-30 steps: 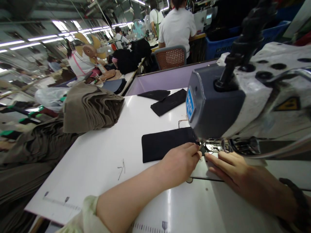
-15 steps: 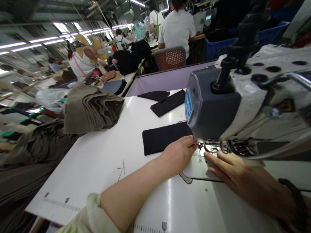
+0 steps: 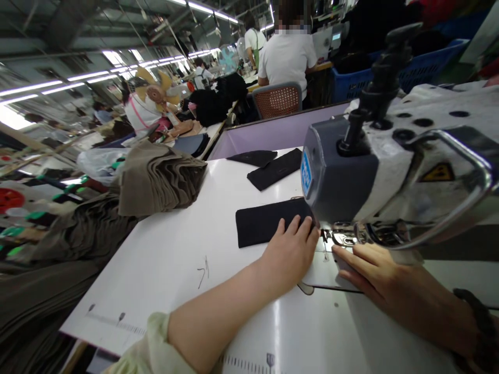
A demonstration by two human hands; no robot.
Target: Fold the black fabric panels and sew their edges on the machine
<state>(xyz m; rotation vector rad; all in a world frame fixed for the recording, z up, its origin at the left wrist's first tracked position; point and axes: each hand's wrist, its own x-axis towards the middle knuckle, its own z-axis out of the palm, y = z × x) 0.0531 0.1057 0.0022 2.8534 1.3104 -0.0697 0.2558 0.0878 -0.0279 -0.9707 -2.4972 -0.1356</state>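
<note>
Black cloth piece [image 3: 262,225] lies flat on the white table [image 3: 175,249], reaching leftward and away from the left hand [image 3: 290,253], with its near right end under that hand's fingertips. The left hand is open, its fingers spread and pressing flat on the cloth without pinching it. Just right of it is the presser foot [image 3: 343,238] of the sewing machine [image 3: 343,176]. Beyond the foot the right hand [image 3: 374,270] rests open, fingers straight and close together, on the metal plate [image 3: 322,274], apart from the cloth. Two more black pieces [image 3: 275,169] lie well beyond the left hand, and a stack of brown fabric [image 3: 159,179] lies far to its left.

Black cloth [image 3: 259,226] lies flat, perhaps folded.
</note>
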